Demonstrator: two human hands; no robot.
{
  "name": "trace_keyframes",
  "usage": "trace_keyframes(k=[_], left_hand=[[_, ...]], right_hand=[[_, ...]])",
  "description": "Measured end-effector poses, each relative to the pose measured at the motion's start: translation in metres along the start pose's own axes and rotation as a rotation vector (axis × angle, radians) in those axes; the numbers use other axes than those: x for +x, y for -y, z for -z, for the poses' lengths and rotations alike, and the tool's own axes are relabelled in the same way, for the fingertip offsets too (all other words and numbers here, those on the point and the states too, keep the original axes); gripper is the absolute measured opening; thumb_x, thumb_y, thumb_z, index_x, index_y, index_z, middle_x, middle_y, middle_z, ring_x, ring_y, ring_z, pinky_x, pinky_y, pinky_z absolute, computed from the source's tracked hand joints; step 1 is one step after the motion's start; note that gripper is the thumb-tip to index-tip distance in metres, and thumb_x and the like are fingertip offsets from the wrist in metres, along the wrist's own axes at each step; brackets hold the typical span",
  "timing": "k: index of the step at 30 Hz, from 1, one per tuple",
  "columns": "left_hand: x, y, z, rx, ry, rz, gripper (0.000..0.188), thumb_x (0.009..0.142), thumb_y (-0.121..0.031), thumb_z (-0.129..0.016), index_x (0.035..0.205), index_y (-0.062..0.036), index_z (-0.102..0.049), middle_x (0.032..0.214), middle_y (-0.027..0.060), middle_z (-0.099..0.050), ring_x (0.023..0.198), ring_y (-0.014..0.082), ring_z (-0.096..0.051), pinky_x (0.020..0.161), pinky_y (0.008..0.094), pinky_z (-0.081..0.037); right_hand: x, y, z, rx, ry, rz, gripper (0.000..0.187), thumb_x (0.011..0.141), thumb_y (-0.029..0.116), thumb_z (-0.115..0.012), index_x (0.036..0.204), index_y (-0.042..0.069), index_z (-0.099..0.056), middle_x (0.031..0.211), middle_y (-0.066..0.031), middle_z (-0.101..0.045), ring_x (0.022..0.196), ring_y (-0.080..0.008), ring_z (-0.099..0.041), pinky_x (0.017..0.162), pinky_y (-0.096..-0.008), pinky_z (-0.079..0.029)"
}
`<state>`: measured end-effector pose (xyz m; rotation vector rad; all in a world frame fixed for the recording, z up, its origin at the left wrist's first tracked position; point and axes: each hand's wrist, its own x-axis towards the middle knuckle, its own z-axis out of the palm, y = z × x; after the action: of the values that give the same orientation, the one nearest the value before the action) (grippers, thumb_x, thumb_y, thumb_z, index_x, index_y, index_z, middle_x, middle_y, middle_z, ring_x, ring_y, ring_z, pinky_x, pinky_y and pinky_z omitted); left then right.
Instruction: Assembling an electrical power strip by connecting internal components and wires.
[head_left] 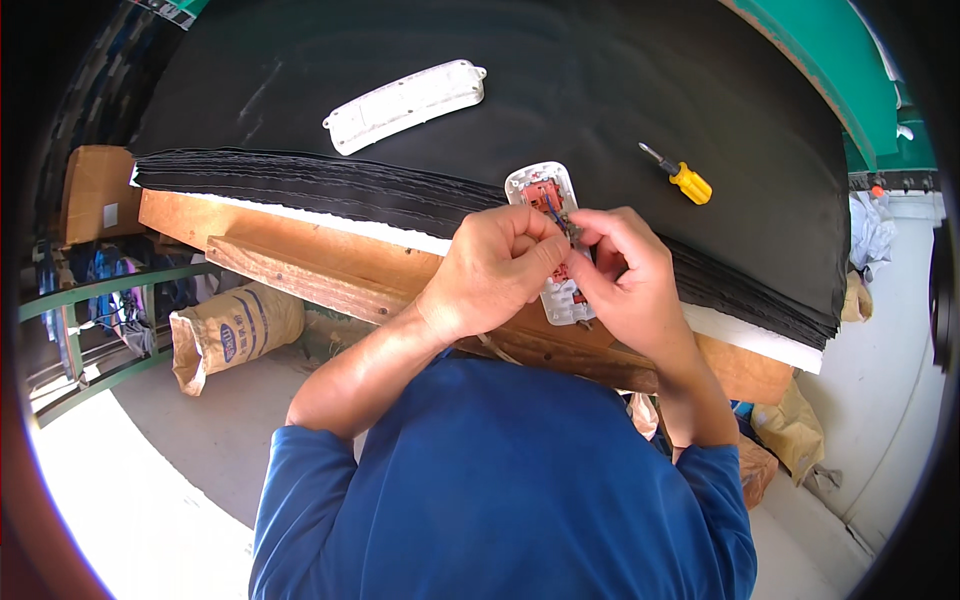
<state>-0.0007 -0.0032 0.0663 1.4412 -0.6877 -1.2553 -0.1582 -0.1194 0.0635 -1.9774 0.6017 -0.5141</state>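
An opened white power strip [567,310] with red inner parts lies at the near edge of the black sheets, between my hands. A small dark metallic part with thin wires [571,229] is over it, at my fingertips. My right hand [628,270] pinches this part between thumb and forefinger. My left hand [500,265] is closed in a pinch just beside it; its fingers hide what they hold. Farther off to the left lies a long white cover [405,105] with small end tabs. A screwdriver [682,178] with a yellow handle rests to the right.
A thick stack of black sheets [560,90] covers the wooden table [300,280]. Below at left stands a paper sack [240,330] near a green rail [90,375]; a cardboard box [97,195] sits behind. More sacks [790,430] lie under the right side. A green frame [835,75] borders the far right.
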Motion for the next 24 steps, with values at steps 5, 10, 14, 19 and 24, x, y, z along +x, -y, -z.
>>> trace_keyframes(k=[5, 10, 14, 19, 24], left_hand=[[0.012, -0.001, 0.011, 0.199, -0.052, -0.164, 0.014, 0.101, -0.012, -0.07, 0.103, 0.0016, -0.068, 0.074, 0.0002, -0.064, 0.062, 0.0048, -0.053, 0.055, 0.0231, -0.041], [0.036, 0.002, 0.028, 0.81, -0.199, -0.82, 0.035, 0.084, -0.001, -0.076, 0.117, -0.0097, -0.074, 0.12, 0.0169, -0.066, 0.104, 0.0332, -0.063, 0.085, 0.0405, -0.055], [0.042, -0.004, 0.026, 0.805, -0.187, -0.815, 0.036, 0.083, 0.001, -0.073, 0.118, -0.0099, -0.074, 0.126, 0.0201, -0.064, 0.115, 0.0379, -0.064, 0.095, 0.0416, -0.054], [0.044, 0.006, 0.03, 0.81, -0.131, -0.809, 0.039, 0.08, 0.004, -0.071, 0.118, -0.0085, -0.073, 0.125, 0.0197, -0.064, 0.108, 0.038, -0.066, 0.093, 0.0434, -0.054], [0.043, 0.013, 0.028, 0.805, -0.168, -0.796, 0.039, 0.079, 0.005, -0.07, 0.116, -0.008, -0.073, 0.124, 0.0177, -0.065, 0.105, 0.0361, -0.066, 0.091, 0.0436, -0.053]], right_hand=[[0.007, -0.016, -0.003, -0.125, -0.081, 0.228, 0.021, 0.09, -0.006, -0.072, 0.109, 0.0, -0.069, 0.09, -0.0072, -0.065, 0.071, -0.012, -0.065, 0.061, -0.0267, -0.052], [0.0, -0.027, -0.006, 0.194, -0.051, -0.04, 0.011, 0.1, -0.002, -0.065, 0.111, -0.004, -0.066, 0.09, -0.0065, -0.07, 0.081, -0.0079, -0.067, 0.069, -0.0248, -0.057], [-0.003, -0.036, -0.006, 0.261, -0.023, -0.049, 0.014, 0.099, -0.002, -0.065, 0.113, -0.004, -0.065, 0.091, -0.0067, -0.069, 0.082, -0.0084, -0.067, 0.07, -0.0247, -0.058], [-0.002, -0.039, -0.008, 0.14, -0.146, 0.069, 0.015, 0.094, -0.005, -0.07, 0.108, -0.002, -0.068, 0.094, -0.008, -0.068, 0.082, -0.0108, -0.068, 0.07, -0.0246, -0.058], [-0.002, -0.04, -0.006, 0.075, -0.159, 0.125, 0.016, 0.089, -0.008, -0.072, 0.103, -0.001, -0.069, 0.093, -0.0079, -0.067, 0.08, -0.0114, -0.068, 0.068, -0.0243, -0.057]])
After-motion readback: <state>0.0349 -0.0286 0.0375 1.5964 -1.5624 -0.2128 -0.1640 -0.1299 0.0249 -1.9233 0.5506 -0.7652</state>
